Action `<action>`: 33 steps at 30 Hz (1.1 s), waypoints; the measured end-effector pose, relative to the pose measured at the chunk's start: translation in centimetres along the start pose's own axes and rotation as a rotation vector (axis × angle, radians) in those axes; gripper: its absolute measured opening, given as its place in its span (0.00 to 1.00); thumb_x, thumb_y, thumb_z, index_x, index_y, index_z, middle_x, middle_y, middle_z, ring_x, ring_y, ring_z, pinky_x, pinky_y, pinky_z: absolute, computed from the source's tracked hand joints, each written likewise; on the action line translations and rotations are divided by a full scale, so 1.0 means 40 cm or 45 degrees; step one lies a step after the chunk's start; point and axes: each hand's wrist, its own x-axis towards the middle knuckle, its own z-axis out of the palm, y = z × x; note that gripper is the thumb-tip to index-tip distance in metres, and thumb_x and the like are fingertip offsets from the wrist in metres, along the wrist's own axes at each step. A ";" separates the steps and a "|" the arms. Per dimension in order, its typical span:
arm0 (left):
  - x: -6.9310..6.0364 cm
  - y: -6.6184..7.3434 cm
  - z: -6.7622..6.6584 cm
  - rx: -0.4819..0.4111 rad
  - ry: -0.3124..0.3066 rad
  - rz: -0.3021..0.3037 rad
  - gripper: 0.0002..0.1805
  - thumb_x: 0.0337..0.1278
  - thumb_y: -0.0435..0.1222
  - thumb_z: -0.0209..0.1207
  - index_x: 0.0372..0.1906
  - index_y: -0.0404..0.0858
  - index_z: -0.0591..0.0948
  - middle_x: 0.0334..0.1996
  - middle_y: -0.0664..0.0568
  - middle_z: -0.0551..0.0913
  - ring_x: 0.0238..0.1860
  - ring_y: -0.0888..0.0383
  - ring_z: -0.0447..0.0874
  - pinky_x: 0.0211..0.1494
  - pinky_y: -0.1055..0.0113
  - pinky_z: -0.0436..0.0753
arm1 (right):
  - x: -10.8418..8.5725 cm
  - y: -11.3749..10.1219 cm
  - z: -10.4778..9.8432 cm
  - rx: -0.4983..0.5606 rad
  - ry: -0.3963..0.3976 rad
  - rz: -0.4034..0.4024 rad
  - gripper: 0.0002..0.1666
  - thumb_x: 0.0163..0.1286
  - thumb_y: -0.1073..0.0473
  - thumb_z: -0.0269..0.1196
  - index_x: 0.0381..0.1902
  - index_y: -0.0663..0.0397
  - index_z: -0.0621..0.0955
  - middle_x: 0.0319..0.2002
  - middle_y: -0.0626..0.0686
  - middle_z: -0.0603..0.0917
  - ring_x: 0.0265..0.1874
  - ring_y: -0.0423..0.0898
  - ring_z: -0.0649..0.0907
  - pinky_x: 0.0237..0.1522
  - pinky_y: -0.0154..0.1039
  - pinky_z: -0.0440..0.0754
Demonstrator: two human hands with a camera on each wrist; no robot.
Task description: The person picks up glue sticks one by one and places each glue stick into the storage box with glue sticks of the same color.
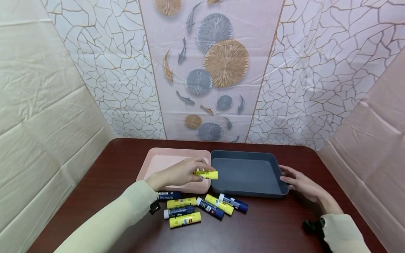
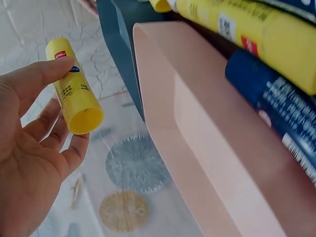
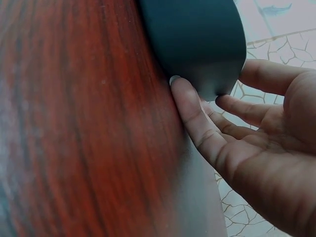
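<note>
My left hand (image 1: 181, 172) pinches a yellow glue stick (image 1: 210, 174) between thumb and fingers, above the right side of the pink tray (image 1: 158, 161). The left wrist view shows the glue stick (image 2: 76, 94) with its hollow-looking end towards the camera and the hand (image 2: 37, 143) round it. My right hand (image 1: 302, 184) touches the right end of the dark blue-grey tray (image 1: 246, 175). In the right wrist view, the fingers of this hand (image 3: 256, 128) rest against the outer wall of the dark tray (image 3: 207, 59), relaxed rather than gripping.
Several glue sticks, yellow (image 1: 185, 220) and dark blue (image 1: 233, 203), lie on the dark red table (image 1: 253, 232) in front of the trays. The two trays stand side by side. A patterned cloth (image 1: 221, 105) hangs behind the table.
</note>
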 end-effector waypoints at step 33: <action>0.031 -0.172 -0.084 -0.116 -0.008 -0.185 0.23 0.64 0.27 0.68 0.63 0.42 0.85 0.50 0.50 0.83 0.50 0.54 0.80 0.56 0.57 0.81 | -0.004 0.006 0.001 0.032 0.008 -0.015 0.44 0.82 0.53 0.57 0.84 0.59 0.49 0.77 0.72 0.55 0.67 0.65 0.71 0.53 0.40 0.82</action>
